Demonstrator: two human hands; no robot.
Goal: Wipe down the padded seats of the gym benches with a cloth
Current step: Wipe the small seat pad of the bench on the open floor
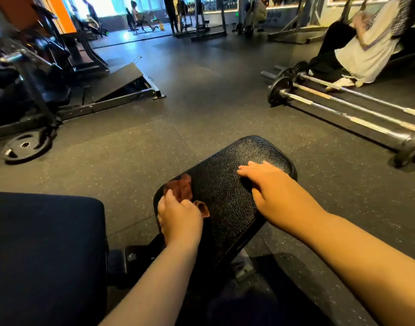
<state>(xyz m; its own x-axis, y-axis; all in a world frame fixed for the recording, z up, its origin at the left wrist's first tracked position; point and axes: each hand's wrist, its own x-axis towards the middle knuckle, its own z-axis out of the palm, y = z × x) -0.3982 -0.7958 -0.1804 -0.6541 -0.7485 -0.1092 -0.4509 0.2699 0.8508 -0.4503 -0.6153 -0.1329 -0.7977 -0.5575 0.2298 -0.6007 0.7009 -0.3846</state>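
The padded seat [227, 196] — black, with a cracked, textured cover — sits low in the centre of the view, tilted on a dark metal frame above the rubber floor [178, 109].

Left hand [178, 218]: positioned at the near left edge of the seat, fingers curled over a brown cloth [181, 187]. The cloth is bunched; part of it shows ahead of the fingers and a smaller fold shows to the right of the knuckles. It lies in contact with the seat surface.

Right hand [269, 183]: laid flat on the right side of the seat, fingers straight and pointing left, palm down. It grips nothing.

The two hands are apart, with bare seat cover between them.

Surroundings:
- A dark blue pad [46, 250] fills the lower left corner, just beside the seat frame.
- A black weight plate [26, 148] lies flat on the floor at the left, near a machine base.
- Several barbells [347, 107] lie side by side on the floor at the right.
- A person [366, 43] in a light top sits beyond the barbells, upper right.
- Further figures and racks stand in the bright background — details too blurred to resolve.
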